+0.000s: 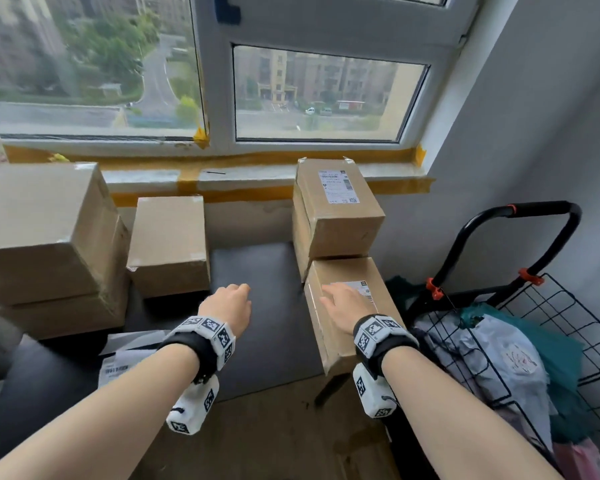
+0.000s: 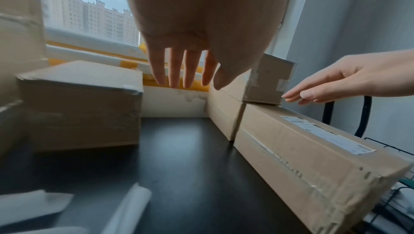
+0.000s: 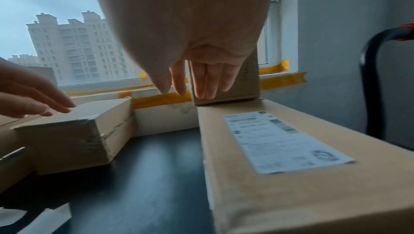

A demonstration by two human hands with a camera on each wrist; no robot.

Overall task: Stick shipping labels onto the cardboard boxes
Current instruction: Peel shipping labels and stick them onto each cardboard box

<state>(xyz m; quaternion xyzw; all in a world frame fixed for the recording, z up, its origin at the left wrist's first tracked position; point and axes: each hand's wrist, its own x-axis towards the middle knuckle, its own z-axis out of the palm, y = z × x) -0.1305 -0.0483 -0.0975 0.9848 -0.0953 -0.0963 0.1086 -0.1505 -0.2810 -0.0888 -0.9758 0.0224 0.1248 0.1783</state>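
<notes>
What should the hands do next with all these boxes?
Probably the left hand should reach back for a label sheet at the near left of the table. Both hands are open and hold nothing. The two right boxes already wear labels, while the small middle box shows a bare top. The right hand hovers over the labelled near box.
</notes>
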